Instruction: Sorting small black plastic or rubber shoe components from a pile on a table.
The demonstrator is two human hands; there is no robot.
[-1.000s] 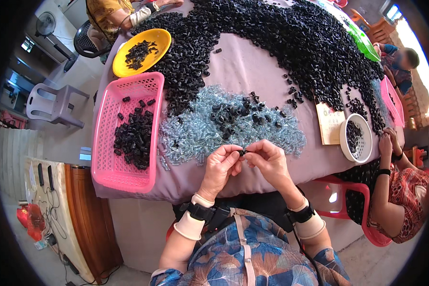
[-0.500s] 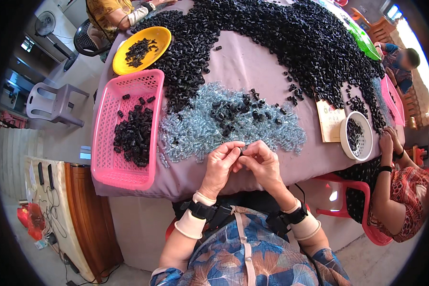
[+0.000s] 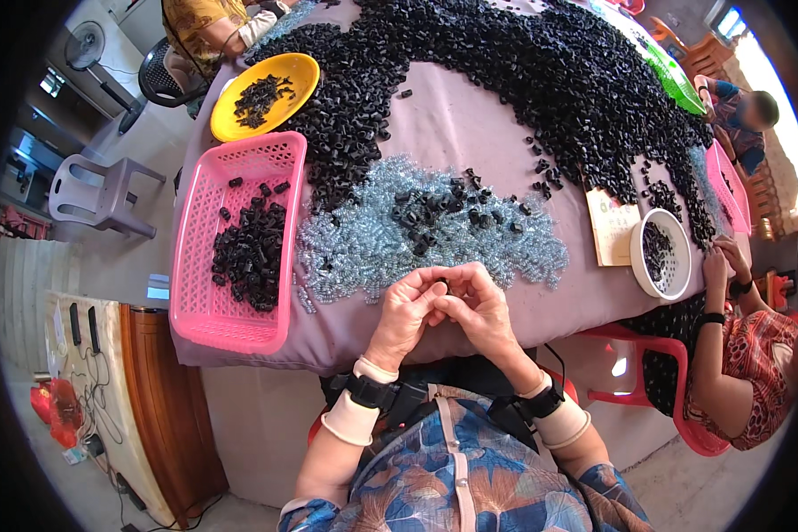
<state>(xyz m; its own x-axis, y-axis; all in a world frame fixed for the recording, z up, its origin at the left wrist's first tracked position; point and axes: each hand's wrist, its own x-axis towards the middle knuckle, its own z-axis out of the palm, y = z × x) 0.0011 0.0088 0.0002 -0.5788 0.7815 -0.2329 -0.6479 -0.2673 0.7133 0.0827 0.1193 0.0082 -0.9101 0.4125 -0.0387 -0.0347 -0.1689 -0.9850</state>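
Observation:
My left hand [image 3: 405, 312] and my right hand [image 3: 477, 310] meet at the table's front edge, fingers closed together around a small black plastic part [image 3: 444, 285]. Most of that part is hidden by the fingertips. Just beyond my hands spreads a pile of small clear bluish plastic pieces [image 3: 346, 239], with several black parts [image 3: 452, 199] scattered on top. To the left stands a pink slotted basket [image 3: 239, 334] holding a heap of black parts [image 3: 250, 257].
A big mound of black parts [image 3: 541, 71] covers the far table. A yellow plate [image 3: 303, 75] sits back left. At right are a booklet [image 3: 610, 232], a white strainer bowl [image 3: 676, 282] and a co-worker's hands [image 3: 725, 259]. Other people sit around the table.
My hands have drawn closer together, the right one shifting slightly left, with the fingers tighter around the small black part. The basket and piles look the same.

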